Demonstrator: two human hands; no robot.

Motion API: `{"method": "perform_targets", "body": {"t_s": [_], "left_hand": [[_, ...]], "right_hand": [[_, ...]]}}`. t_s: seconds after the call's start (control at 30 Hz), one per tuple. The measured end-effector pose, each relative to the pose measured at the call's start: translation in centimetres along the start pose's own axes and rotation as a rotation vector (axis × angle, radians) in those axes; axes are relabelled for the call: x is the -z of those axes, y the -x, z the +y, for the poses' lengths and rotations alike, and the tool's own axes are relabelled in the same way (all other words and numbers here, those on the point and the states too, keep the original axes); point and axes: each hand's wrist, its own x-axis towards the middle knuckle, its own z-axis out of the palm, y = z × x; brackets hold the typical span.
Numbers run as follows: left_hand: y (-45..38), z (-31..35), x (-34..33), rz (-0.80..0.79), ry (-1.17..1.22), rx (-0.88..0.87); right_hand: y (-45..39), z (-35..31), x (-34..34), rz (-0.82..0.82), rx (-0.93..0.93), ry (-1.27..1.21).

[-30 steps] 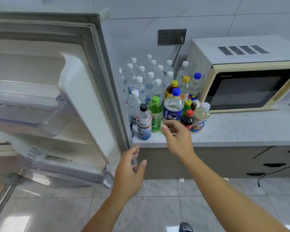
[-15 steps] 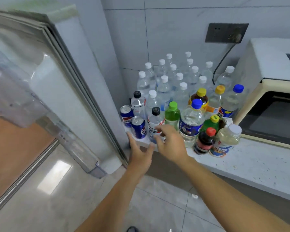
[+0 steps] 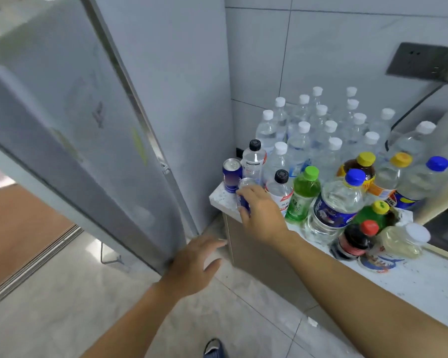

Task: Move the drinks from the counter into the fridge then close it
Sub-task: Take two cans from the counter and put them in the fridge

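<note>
The right hand (image 3: 260,211) curls round a blue can (image 3: 244,196) at the desk (image 3: 221,200) corner; the left hand (image 3: 193,262) hangs open and empty below. Best to lift the can straight up, clear of the second can (image 3: 232,174) and bottles (image 3: 303,192) beside it, toward the open fridge door (image 3: 70,120)

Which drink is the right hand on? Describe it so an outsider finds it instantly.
Start at the counter's left corner, next to the fridge. Two blue cans stand there; the right hand grips the front can, at the counter's edge. The back can stands free behind it, and every other drink there is a capped bottle.
</note>
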Motion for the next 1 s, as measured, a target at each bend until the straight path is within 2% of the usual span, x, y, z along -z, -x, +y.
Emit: {"method": "perform_targets", "body": {"t_s": [0.07,0.13,0.27,0.37,0.6,0.8,1.0], "left_hand": [[-0.5,-1.0,0.5,-0.02,-0.088,-0.044],[-1.9,-1.2,0.5,0.0,-0.05,-0.02],[-7.3,-0.9,0.6,0.073,0.111,0.228],[-12.3,-1.3,0.7,0.153,0.171,0.324],[-22.5,-3.6,0.2,0.014,0.302,0.361],[-25.4,-5.6,-1.5,-0.094,0.514,0.42],[-25.1,-7.3,-2.6,-0.039,0.634,0.448]], "right_hand": [[-0.6,-0.3,-0.1,-0.052,-0.028,0.046],[-1.2,-0.7,-0.5,-0.094,-0.081,0.102],[-2.7,-1.1,-1.7,-0.139,-0.178,0.177],[-4.2,-0.9,-2.6,-0.133,-0.265,0.176],[-7.2,0.6,-4.5,-0.117,-0.487,0.18],[-8.1,1.0,-5.8,-0.052,-0.573,0.251],[-8.0,1.5,-6.7,-0.055,-0.613,0.274]]}}
